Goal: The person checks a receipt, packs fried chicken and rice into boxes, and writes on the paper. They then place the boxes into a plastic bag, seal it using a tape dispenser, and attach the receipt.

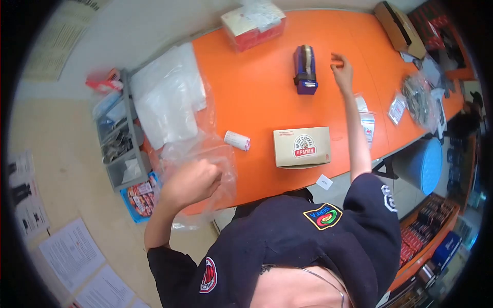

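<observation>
"At the near left of the surface [246,95], how does the left hand [191,184] look?"

"Clenched, its fingers curled in, with clear plastic [225,172] beneath and beside it. Whether it grips anything, I cannot tell."

"And a little farther out?"

"A printed carton [302,146] sits on the near part of the surface, right of that hand, its long side running left to right. A small white roll [236,140] lies to the carton's left, apart from it."

"Where is the right hand [343,72], then?"

"Well beyond the carton, at the end of an outstretched arm — fingers parted and bent, with nothing that I can make out in them."

"What is closest to it?"

"The tape dispenser [306,69], just to its left, not touching. Its long axis runs near to far, roughly in line with the right forearm."

"So the right is the nearer hand?"

"Clearly — the left is well apart from the dispenser, on the near left."

"Anything past that?"

"A red-sided box [246,39] near the far edge, left of the dispenser, with a crumpled bag [261,16] on top."
</observation>
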A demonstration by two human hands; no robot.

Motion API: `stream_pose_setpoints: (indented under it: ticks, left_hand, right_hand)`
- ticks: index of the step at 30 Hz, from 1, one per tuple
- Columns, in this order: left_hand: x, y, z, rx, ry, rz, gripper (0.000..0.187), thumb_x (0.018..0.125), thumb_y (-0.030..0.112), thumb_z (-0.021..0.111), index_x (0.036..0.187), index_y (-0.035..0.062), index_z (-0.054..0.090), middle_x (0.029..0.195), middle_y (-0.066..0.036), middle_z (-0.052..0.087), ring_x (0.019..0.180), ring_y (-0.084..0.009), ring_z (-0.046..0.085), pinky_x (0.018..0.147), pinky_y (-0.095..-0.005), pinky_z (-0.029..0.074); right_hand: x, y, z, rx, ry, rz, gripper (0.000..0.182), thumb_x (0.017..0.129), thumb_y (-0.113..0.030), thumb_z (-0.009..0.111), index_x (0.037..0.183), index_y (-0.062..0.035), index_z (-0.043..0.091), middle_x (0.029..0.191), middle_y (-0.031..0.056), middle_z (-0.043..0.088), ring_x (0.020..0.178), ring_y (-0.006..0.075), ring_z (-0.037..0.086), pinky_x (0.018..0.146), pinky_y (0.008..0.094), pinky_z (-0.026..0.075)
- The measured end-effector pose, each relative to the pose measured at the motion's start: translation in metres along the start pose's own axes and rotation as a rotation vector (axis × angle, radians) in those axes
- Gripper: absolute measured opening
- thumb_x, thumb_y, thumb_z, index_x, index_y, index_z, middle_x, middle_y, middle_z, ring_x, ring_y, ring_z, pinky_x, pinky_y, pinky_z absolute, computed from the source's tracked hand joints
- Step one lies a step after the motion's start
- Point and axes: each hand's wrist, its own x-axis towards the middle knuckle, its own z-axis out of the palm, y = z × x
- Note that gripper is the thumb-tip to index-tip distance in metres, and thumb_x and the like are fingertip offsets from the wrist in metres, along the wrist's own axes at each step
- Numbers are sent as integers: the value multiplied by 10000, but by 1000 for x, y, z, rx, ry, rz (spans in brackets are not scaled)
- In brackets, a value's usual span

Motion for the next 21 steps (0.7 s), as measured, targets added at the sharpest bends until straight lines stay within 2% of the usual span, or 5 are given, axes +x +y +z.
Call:
stream_pose_setpoints:
  ticks: [2, 6, 9, 16, 21]
  left_hand:
    - [41, 2, -20, 73, 180, 113, 232, 712, 190, 621, 891, 49, 580, 720, -138, 609, 717, -305, 601, 594, -413, 464]
    - [227, 10, 10, -100, 463, 156, 473, 769, 252, 608, 1172, 79, 429, 1137, -117, 511, 961, -314, 549, 766, -422, 465]
    - [309, 17, 40, -222, 700, 178, 419, 776, 251, 618, 1133, 90, 468, 1077, -75, 532, 906, -292, 574, 706, -403, 479]
    - [322, 13, 43, -254, 816, 138, 333, 757, 271, 638, 1039, 133, 529, 958, 8, 568, 744, -260, 611, 519, -371, 474]
    - [318, 13, 39, -292, 757, 141, 310, 762, 227, 628, 1033, 116, 525, 983, -3, 567, 778, -275, 606, 569, -393, 482]
  right_hand:
    - [-30, -29, 7, 359, 55, 479, 321, 724, -93, 638, 1042, -59, 617, 871, 39, 639, 589, 112, 540, 467, 237, 435]
    - [-33, -53, 17, 299, -128, 615, 239, 727, -189, 675, 893, -18, 668, 690, 23, 627, 496, 60, 464, 384, 194, 327]
    - [-22, -46, 17, 339, -231, 669, 275, 703, -219, 716, 846, 13, 671, 692, 44, 619, 473, 37, 412, 383, 174, 262]
    - [-51, -53, 8, 517, -363, 641, 195, 752, -162, 687, 846, 7, 664, 664, 23, 598, 423, 24, 334, 372, 188, 217]
    - [-110, -46, 35, 531, -69, 779, 187, 758, -206, 690, 761, -23, 655, 641, 8, 587, 417, 31, 353, 377, 196, 237]
